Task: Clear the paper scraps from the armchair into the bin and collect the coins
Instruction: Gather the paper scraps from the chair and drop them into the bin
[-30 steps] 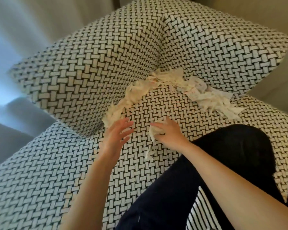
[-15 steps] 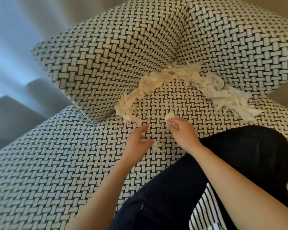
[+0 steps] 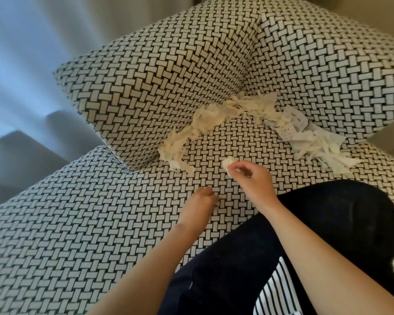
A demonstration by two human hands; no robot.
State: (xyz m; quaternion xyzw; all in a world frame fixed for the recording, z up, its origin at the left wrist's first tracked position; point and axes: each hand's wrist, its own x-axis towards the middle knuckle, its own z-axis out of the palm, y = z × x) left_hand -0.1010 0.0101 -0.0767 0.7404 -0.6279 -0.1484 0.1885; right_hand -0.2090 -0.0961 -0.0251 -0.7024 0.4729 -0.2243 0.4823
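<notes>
The armchair [image 3: 82,223] has black-and-white woven upholstery. Torn paper scraps [image 3: 216,120] lie in a band along the crease where the seat meets the back cushions, with a whiter heap [image 3: 314,144] at the right. My right hand [image 3: 251,178] hovers over the seat, its fingers pinched on a small wad of paper scraps [image 3: 229,162]. My left hand [image 3: 201,204] presses on the seat just below and left of it, fingers curled down on a small scrap that is mostly hidden. No coins or bin are visible.
Two patterned back cushions [image 3: 168,83] meet at a corner behind the scraps. My dark-clothed knee [image 3: 328,223] rests on the seat's front right. Pale curtains [image 3: 21,64] hang at the left.
My left hand has come down from the left scrap pile onto a loose scrap on the seat and curled its fingers over it. My right hand keeps its wad. The view has shifted left.
</notes>
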